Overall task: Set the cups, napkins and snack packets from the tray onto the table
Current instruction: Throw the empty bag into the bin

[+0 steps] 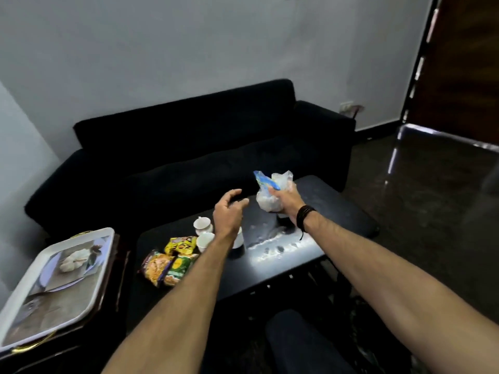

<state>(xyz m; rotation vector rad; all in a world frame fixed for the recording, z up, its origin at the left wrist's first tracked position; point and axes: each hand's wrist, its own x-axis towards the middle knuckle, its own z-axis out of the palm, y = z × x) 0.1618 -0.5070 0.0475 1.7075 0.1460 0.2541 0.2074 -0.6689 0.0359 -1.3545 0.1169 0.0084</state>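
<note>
My right hand (285,197) grips a clear plastic bag of white napkins (267,195) with a blue strip at its top, held above the far part of the black table (283,263). My left hand (228,209) hovers open just left of the bag, fingers spread, touching nothing. Below it three white cups stand on the table: one (202,224), another (205,241), and a third (239,238) partly hidden by my wrist. Three snack packets lie at the table's left end: yellow (181,245), orange (156,267), green (179,267). The white tray (105,234) lies at left with nothing on it.
The tray rests on a dark side table left of the black table. A black sofa (189,147) runs behind the table against the wall. A dark floor opens to the right, with a brown door (464,63) at the far right. My dark-clad knee (297,344) shows at bottom.
</note>
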